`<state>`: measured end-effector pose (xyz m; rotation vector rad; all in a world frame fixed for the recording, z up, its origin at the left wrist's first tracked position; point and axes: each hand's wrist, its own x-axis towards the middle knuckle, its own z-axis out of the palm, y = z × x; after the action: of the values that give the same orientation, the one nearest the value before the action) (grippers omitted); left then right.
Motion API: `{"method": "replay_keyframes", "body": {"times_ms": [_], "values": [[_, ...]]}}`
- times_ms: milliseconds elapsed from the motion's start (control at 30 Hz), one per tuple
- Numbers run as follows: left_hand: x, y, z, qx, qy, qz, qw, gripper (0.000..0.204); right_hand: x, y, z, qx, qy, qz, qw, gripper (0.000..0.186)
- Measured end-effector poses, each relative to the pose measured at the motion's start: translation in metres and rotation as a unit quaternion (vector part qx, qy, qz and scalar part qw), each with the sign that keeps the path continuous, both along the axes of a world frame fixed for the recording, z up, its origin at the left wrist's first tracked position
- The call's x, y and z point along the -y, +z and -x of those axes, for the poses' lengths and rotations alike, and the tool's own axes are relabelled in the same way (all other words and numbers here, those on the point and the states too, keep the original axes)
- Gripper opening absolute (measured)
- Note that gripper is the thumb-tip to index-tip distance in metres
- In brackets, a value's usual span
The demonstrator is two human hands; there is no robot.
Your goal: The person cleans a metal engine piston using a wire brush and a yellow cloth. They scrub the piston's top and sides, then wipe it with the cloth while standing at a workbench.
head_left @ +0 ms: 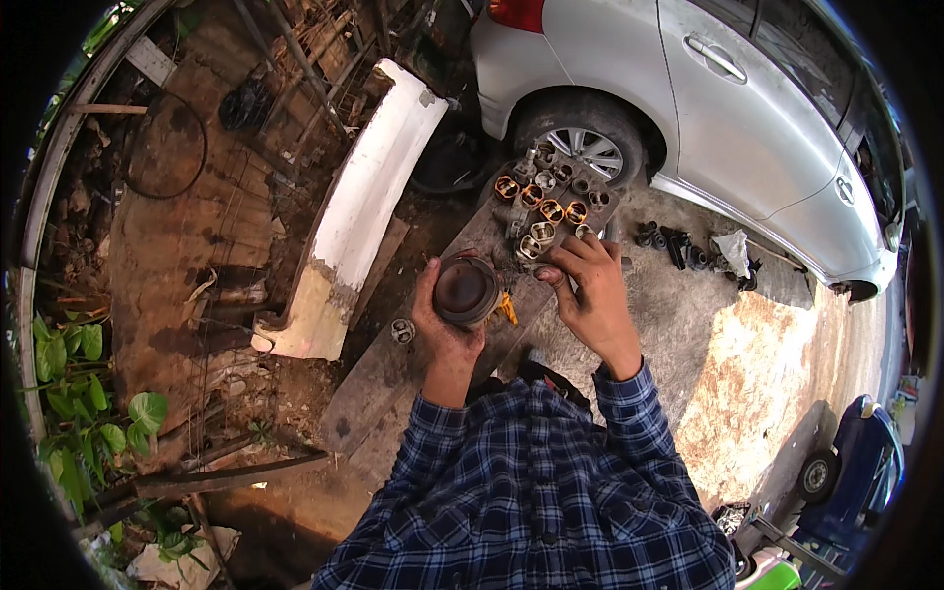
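My left hand (pixel 447 320) is wrapped round a dark, used engine piston (pixel 466 289), its round brown crown turned up toward me. To its right, my right hand (pixel 595 300) has its fingers curled with thumb and forefinger close together; whatever they hold, if anything, is hidden. Just beyond that hand, several pistons (pixel 552 211) stand grouped on a wooden plank (pixel 369 388), some with orange-yellow rims. A single small metal piston-like part (pixel 402 330) sits on the plank left of my left wrist. Something yellow (pixel 506 309) shows between my hands.
A silver car (pixel 747 147) stands at the far right, its wheel (pixel 580 143) behind the pistons. Dark parts (pixel 674 244) lie on the concrete beside it. A white panel (pixel 379 167) leans at the left, near rusty sheet metal (pixel 187 236) and plants (pixel 88 393). A blue vehicle (pixel 855 472) is lower right.
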<state>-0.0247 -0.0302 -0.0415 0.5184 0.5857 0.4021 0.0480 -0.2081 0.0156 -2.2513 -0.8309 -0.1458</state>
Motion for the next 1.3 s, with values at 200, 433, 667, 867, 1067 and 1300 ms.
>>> {"method": "replay_keyframes", "body": {"times_ms": [200, 433, 667, 867, 1067, 1300], "values": [[0.004, 0.004, 0.002, 0.085, -0.064, -0.032, 0.994, 0.057, 0.003, -0.001, 0.001, 0.080, -0.005, 0.044, 0.996, 0.029], [0.011, 0.012, 0.003, 0.044, -0.014, -0.117, 0.992, 0.043, 0.005, 0.019, 0.003, 0.100, 0.009, 0.109, 0.989, 0.038], [0.018, 0.013, 0.001, -0.036, -0.036, -0.160, 0.986, 0.054, -0.008, 0.014, 0.005, 0.108, 0.000, 0.119, 0.987, 0.043], [0.005, 0.012, 0.000, 0.052, -0.043, -0.148, 0.987, 0.066, 0.002, 0.017, 0.008, 0.063, -0.018, 0.108, 0.992, 0.041], [0.001, 0.013, 0.006, 0.127, -0.069, -0.231, 0.962, 0.060, 0.000, 0.026, 0.015, 0.101, -0.007, 0.121, 0.987, 0.039], [-0.006, 0.016, 0.011, 0.113, -0.043, -0.274, 0.954, 0.044, -0.001, 0.035, 0.027, 0.088, 0.014, 0.157, 0.984, 0.040]]}}
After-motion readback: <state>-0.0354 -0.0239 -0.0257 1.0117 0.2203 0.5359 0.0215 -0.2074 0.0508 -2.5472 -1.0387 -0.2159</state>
